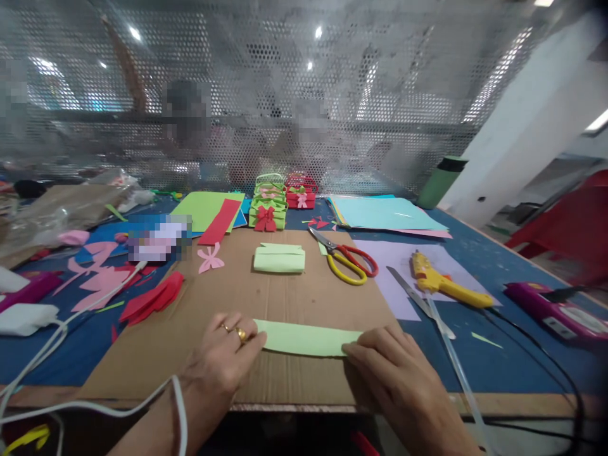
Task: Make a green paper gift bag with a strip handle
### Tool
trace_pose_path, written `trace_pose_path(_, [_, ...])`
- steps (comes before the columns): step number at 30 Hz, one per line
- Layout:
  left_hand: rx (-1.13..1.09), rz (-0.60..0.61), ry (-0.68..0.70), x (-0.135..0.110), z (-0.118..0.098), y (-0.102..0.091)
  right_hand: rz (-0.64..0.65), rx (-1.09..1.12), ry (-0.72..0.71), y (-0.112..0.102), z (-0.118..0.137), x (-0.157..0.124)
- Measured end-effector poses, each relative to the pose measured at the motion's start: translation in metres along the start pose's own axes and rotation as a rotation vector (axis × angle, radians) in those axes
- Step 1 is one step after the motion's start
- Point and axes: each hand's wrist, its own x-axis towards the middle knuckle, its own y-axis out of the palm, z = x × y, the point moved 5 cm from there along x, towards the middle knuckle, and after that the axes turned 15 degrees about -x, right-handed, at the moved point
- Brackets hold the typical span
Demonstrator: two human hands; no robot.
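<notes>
Holding green strip (306,339) over cardboard (327,307) at six o'clock; left hand (232,349) pinches nine-o'clock end, right hand (395,356) three-o'clock end; light, even tension should avoid creases.

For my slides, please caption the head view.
Left hand and right hand hold a pale green strip between them over cardboard.

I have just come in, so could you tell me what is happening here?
A person's left hand and right hand hold the two ends of a pale green paper strip over the cardboard. Beyond it sits a folded green paper piece, with scissors to its right and a glue gun farther right.
</notes>
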Motion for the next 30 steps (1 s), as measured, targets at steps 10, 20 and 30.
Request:
trace_pose_path(10, [-0.35,0.033,-0.249,0.005,0.02,-0.004,0.029,0.074,0.107,-0.002,-0.002,0.007])
trace_pose_path(20, [-0.417,0.083,-0.396,0.011,0.026,-0.002,0.134,0.102,0.261,0.003,-0.006,0.012])
trace_pose_path(30, [-0.392,0.211,-0.476,0.018,0.029,-0.001,0.173,0.044,0.352,0.01,-0.011,0.015])
